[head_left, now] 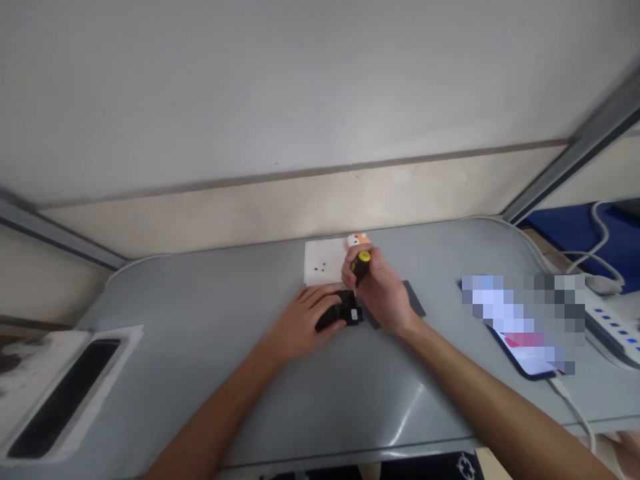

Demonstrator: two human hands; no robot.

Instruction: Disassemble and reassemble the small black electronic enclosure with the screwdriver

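My left hand [313,317] is closed around a small black device [353,310] with a white label, holding it on the grey table [210,373]. Its exact kind I cannot make out. In my right hand [383,290] is a black and yellow screwdriver [361,263], gripped by the handle with its yellow end facing up. The lower part of the tool is hidden behind the fingers, so I cannot tell whether its tip touches the device. Several tiny dark screws [320,268] lie on a white paper [315,253] just beyond my left hand.
An orange and white figure [356,240] sits behind my right hand, and a dark flat piece [415,299] lies partly under it. To the right are a phone [530,363] on a cable and a power strip [620,333]. A black slab [65,400] rests at left.
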